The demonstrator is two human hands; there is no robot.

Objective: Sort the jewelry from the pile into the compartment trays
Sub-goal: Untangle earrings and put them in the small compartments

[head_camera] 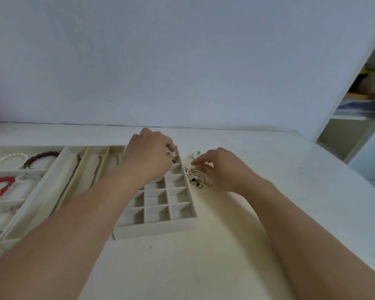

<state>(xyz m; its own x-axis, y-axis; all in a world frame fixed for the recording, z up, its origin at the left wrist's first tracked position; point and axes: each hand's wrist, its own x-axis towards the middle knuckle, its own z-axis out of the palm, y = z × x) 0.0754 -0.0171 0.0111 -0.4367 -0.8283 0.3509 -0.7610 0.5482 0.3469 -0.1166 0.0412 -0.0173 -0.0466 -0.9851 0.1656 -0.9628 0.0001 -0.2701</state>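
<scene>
Over the far right corner of the cream, velvet-lined grid tray of small square cells [158, 215], the left hand [149, 156] hovers with fingers curled and tips drawn together, as if pinching something small; whether it actually holds a piece I cannot tell. Just right of that tray, the right hand [217, 169] reaches down with thumb and forefinger closing on the pile of small gold rings and earrings [197, 178], which lies on the white tabletop [268, 191] touching the tray's right wall; it seems to pinch one piece, though the piece is too small to make out. A tiny green-and-white item [196, 153] sits beyond the pile.

Left of the grid tray stands a long-slotted tray [52, 191] holding thin chains, and further left a tray with white pearl, dark red and bright red bead bracelets [0, 187].

The step in hand looks like moving rings singly into cells. Next, the right hand likely needs a clean lift of one piece without dragging its neighbours, then a drop into an unfilled cell.
</scene>
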